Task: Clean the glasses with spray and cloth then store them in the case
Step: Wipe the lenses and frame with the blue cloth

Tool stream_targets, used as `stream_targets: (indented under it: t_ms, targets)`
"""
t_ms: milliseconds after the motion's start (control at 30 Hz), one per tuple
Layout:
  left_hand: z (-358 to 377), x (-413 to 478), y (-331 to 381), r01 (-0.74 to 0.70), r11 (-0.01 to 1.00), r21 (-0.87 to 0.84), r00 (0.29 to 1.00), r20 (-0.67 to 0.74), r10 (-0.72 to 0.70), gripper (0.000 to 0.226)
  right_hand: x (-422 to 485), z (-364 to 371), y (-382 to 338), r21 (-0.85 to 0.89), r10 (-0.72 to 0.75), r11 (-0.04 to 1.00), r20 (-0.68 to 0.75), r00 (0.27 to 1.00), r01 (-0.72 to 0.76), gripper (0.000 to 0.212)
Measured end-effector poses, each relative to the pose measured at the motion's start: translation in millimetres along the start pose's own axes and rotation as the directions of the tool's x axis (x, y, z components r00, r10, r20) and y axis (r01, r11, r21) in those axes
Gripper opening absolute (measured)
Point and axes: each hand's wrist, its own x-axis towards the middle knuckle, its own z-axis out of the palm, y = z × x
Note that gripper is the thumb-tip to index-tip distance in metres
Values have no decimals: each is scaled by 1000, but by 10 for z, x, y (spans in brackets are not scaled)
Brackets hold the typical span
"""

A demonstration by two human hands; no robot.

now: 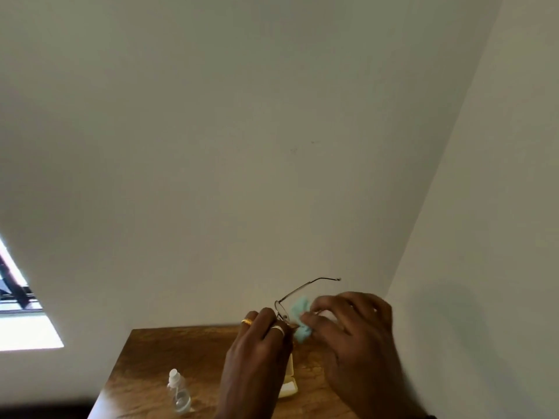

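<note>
Spray bottle (178, 391): clear with a white cap, it sits on the near left of the wooden table (151, 358), untouched, well apart from your hands.
Case (289, 385): a cream-coloured piece shows on the table beneath your left wrist. Whether it is open cannot be told.
Left hand (257, 337): your fingers, two of them wearing rings (277, 329), are curled and pinch the thin metal rim of the glasses (282, 313), held above the table's far edge.
Right hand (354, 334): your thumb and fingertips pinch the pale blue cloth (299, 311) against a lens; the other fingers are loosely curled.
Temple: one slender arm stands unfolded, pointing up and away toward the bare wall (272, 146).
Window (18, 313): bright, at far left.
Risk: the wire frame looks easily bent. Hard rubbing against so narrow a hold could twist the rim or work the glasses loose, dropping them onto the wood. The raised temple may also snag on the cloth.
</note>
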Motion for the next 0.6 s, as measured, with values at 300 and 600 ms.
stream_targets:
  t_ms: [300,600]
  targets:
    - [-114,53,92,-76,996,53,997,-29,77,38,72,67,-49,-44,-26,998,282,959,40,30]
    - [-236,22,-30,22,987,-160,1000,-19,-25,39,281,-137,198,157,36,984,314,949,-89,17]
